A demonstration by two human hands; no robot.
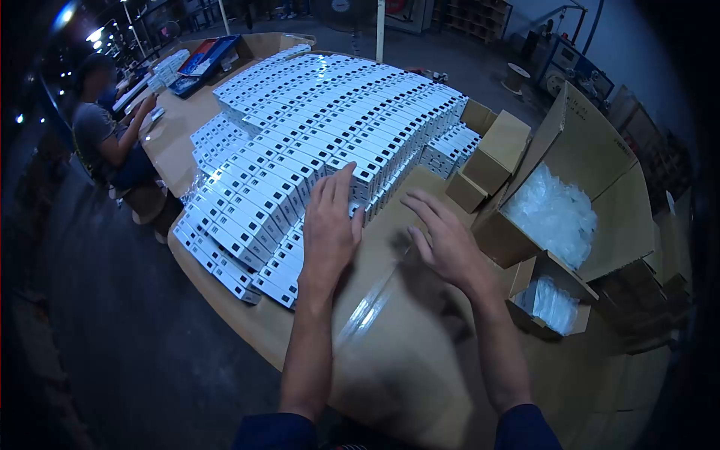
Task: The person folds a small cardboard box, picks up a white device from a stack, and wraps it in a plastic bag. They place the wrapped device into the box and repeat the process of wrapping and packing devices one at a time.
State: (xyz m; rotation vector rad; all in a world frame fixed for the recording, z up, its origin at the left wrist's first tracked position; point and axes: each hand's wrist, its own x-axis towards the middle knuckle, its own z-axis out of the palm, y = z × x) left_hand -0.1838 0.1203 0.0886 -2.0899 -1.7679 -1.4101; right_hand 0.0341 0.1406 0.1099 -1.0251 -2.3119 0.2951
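Note:
Many slim white boxes point(300, 139) with small dark squares on them stand stacked in rows across the table. My left hand point(330, 221) is at the near edge of the stack, its fingers stretched toward the box ends; whether they touch is hard to tell. Over the cardboard-covered tabletop point(382, 352), to the right of the stack, my right hand point(444, 244) hovers with fingers apart and nothing in them. A strip of clear tape point(367, 309) runs along the cardboard between my forearms.
On the right, a large open carton point(626, 217) holds clear plastic bags point(553, 214). A smaller box point(517, 289) in front holds more clear plastic. Brown cartons point(496, 154) stand beside the stack. At far left a person point(105, 127) sits near a blue tray point(204, 67).

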